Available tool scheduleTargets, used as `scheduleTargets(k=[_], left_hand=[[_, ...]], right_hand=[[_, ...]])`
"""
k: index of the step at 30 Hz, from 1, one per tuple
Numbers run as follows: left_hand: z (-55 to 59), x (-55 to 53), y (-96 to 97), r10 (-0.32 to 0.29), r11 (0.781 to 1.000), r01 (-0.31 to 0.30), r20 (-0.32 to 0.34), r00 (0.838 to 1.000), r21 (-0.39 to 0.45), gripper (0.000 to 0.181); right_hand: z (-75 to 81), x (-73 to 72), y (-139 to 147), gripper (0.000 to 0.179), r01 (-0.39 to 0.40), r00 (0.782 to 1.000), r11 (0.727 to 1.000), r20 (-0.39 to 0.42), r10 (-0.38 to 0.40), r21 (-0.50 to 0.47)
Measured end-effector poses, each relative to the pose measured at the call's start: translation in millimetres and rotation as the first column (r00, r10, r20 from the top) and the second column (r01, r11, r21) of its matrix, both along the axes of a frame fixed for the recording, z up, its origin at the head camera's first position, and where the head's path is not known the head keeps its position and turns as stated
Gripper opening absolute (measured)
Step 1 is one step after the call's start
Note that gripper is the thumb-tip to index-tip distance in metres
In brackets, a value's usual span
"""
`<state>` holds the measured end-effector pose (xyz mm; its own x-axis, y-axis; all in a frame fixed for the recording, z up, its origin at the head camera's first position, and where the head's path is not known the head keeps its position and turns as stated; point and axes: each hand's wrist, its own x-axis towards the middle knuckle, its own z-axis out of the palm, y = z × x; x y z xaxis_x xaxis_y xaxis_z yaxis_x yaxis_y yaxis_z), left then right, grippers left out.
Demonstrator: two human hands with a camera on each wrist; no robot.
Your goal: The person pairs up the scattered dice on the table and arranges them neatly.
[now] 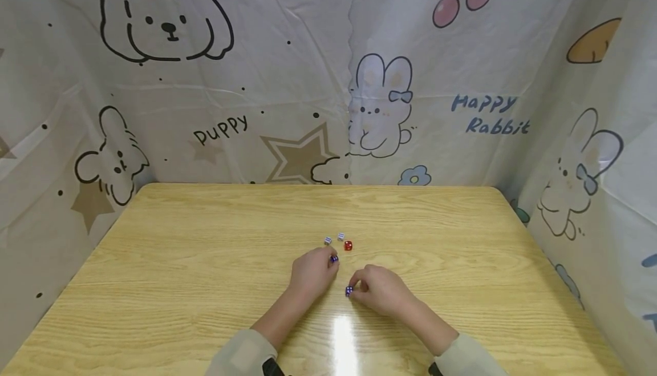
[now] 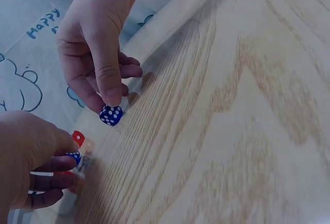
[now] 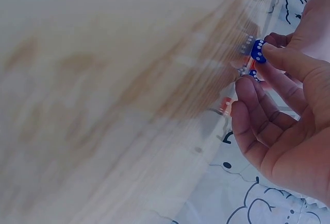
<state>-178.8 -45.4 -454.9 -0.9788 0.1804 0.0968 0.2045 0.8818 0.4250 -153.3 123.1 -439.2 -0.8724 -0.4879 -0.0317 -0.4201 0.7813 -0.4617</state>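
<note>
My left hand (image 1: 312,272) pinches a blue die with white pips (image 1: 334,258) at its fingertips, close over the table. Nearer to me and to the right, my right hand (image 1: 381,289) holds a second blue die (image 1: 349,291) between thumb and finger. In the right wrist view this die (image 3: 259,51) shows at the thumb tip, while the other fingers (image 3: 252,113) curve loosely below it. Just beyond the left hand lie a red die (image 1: 348,246) and two white dice, one on the left (image 1: 327,241) and one farther back (image 1: 341,237).
A light wood-grain table (image 1: 205,222) spreads under both hands, with a bright reflection near its front. Behind it and along both sides hangs a pale curtain (image 1: 287,73) printed with puppies, rabbits and stars.
</note>
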Motion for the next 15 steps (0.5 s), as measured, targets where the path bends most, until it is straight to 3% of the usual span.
scheduleTargets(k=[7,15], left_hand=[[2.9,-2.4,2.4,0.014,1.0,-0.013,0.039,0.999,-0.015,0.023],[2.7,-4.1,2.6,0.015,1.0,-0.015,0.038,0.999,-0.014,0.02]], right_hand=[[2.4,0.6,0.0,0.009,-0.006,1.0,1.0,0.002,0.006,-0.001],[3.0,0.8,0.5,0.01,-0.003,1.0,1.0,0.012,0.003,-0.011]])
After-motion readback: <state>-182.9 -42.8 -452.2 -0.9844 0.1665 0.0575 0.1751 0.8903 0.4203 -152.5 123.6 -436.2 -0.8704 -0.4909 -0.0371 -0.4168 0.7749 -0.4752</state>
